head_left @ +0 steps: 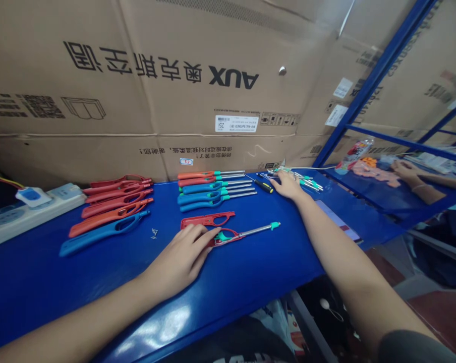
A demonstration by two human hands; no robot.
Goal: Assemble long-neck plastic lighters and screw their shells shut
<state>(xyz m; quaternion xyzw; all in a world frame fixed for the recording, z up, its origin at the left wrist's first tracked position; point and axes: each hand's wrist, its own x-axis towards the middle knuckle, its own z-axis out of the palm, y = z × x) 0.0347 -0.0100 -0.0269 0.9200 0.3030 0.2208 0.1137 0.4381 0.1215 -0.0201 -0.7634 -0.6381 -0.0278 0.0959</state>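
My left hand (188,254) lies closed over the handle of a partly built gas lighter (228,238), with its red shell, green trigger part and metal tube showing beyond my fingers. Just behind it is a loose red handle shell (209,219). At the back right, my right hand (288,185) reaches into a pile of metal lighter tubes with green ends (311,182); its fingers are bent down and what they pinch is hidden. Beside that hand lies a yellow and black screwdriver (266,187). Several lighters (213,194) with red and blue handles lie in a row behind.
Red, orange and blue handle shells (110,222) are lined up at left, near small screws (154,233) and a white power strip (35,212). A phone (337,222) lies at right. Cardboard (167,111) walls the back. Past a blue frame (372,85) are another person's hands (407,174) and a bottle (354,155).
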